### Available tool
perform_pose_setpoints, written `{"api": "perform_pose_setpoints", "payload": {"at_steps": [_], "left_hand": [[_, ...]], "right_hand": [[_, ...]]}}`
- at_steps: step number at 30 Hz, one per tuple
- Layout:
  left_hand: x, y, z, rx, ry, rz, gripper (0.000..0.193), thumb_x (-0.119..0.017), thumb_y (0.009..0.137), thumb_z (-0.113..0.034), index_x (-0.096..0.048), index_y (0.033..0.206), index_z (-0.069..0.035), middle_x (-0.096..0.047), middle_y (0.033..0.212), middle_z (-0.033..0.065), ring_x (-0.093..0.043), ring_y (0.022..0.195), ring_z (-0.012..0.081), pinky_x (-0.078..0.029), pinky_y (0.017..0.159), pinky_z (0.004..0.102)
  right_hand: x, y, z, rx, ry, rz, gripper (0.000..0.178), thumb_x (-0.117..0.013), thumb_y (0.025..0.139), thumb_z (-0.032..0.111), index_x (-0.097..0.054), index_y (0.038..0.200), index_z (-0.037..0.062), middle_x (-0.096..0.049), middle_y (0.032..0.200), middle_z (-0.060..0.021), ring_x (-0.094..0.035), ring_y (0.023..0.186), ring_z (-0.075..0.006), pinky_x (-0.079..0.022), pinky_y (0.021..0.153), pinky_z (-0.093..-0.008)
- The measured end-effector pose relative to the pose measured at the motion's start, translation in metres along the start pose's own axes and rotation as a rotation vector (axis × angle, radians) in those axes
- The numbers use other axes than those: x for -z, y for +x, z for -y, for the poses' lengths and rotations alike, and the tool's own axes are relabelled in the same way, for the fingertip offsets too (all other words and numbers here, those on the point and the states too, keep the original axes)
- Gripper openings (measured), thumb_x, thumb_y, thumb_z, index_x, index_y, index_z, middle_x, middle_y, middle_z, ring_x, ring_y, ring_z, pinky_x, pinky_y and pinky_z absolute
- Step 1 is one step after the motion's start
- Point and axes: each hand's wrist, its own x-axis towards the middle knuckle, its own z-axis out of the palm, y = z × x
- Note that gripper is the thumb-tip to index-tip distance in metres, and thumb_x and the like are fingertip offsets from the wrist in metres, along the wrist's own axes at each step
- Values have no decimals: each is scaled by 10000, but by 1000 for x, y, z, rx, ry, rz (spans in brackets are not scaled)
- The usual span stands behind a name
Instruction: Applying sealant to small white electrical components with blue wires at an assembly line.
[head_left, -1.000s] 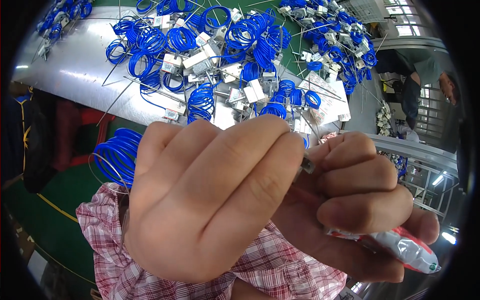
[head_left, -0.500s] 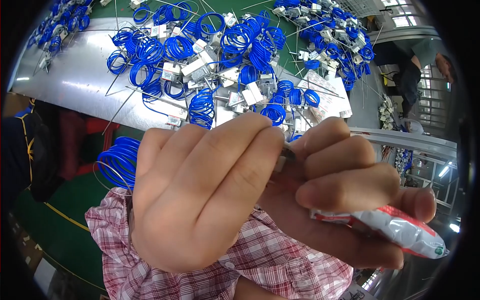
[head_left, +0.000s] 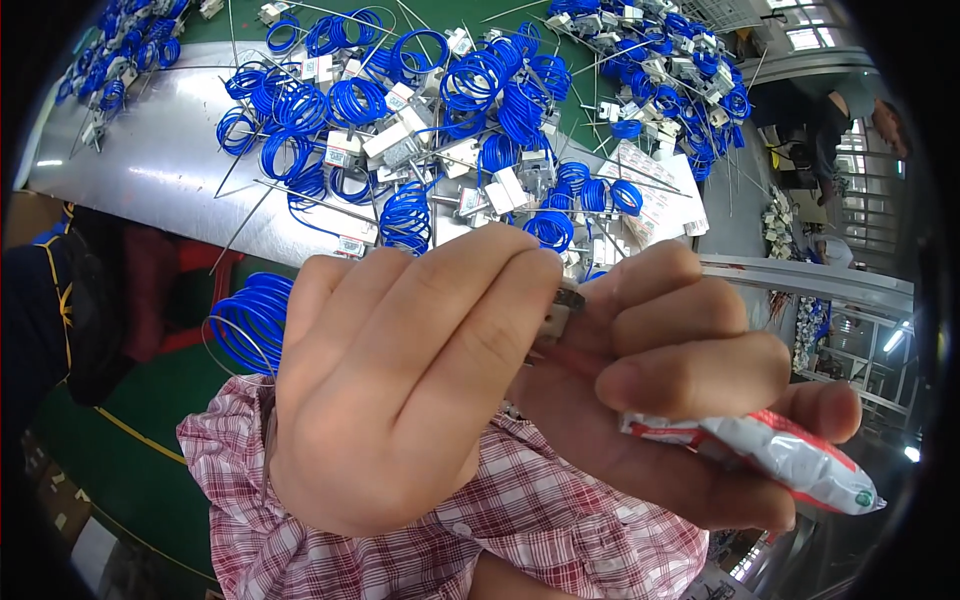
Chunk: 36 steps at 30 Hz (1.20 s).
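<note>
Factory assembly workshop — steel workbench (head_left: 150, 170) beyond the fingers (head_left: 480, 330) heaped with blue wire coils (head_left: 350, 100) and small white components (head_left: 385, 140); green floor (head_left: 140, 440) below.

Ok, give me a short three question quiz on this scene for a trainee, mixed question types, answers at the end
1. True or false: the left hand and the right hand meet fingertip to fingertip at a small metal part.
2. Multiple choice: the soft packet tucked in the right hand is A) solid blue, B) white and red, C) black.
3. Fill in: the coiled wires spread over the bench are ____ in colour.

Key: 1 true. 2 B. 3 blue.
</note>
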Motion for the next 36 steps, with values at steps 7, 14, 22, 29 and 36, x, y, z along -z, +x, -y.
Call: {"api": "perform_pose_setpoints", "payload": {"at_steps": [7,14,22,29,36], "left_hand": [[0,2,-2,5,-39,32,482,-562,478,84,-603,949,-10,-608,918,112,-553,719,197,-370,616,267],[0,4,-1,3,-61,53,498,-554,473,91,-595,959,-11,-605,926,118,-554,739,206,-373,632,273],[2,0,-3,51,-88,97,495,-560,474,98,-590,958,-3,-603,931,132,-556,772,228,-387,653,282],[5,7,14,46,-126,90,481,-591,480,95,-593,952,0,-601,933,135,-547,756,231,-400,657,283],[28,32,27,141,-58,44,388,-631,560,57,-591,936,-31,-599,936,106,-564,811,238,-406,697,300]], "right_hand": [[2,1,1,15,-9,-91,593,-184,901,490,-325,1234,19,-420,621,-32,-279,461,-103,-284,425,-251],[34,-1,3,-76,72,103,565,-204,906,469,-347,1221,22,-432,643,-24,-288,473,-100,-282,441,-247],[19,-5,1,27,97,-91,547,-235,907,451,-366,1220,21,-435,649,-21,-300,471,-97,-272,429,-246],[13,-4,-12,-48,69,-151,532,-242,904,453,-395,1207,43,-438,639,-33,-296,450,-101,-264,424,-249],[-14,23,-38,-78,152,-414,463,-262,913,372,-316,1177,-5,-441,604,-53,-278,416,-110,-236,394,-245]]}}
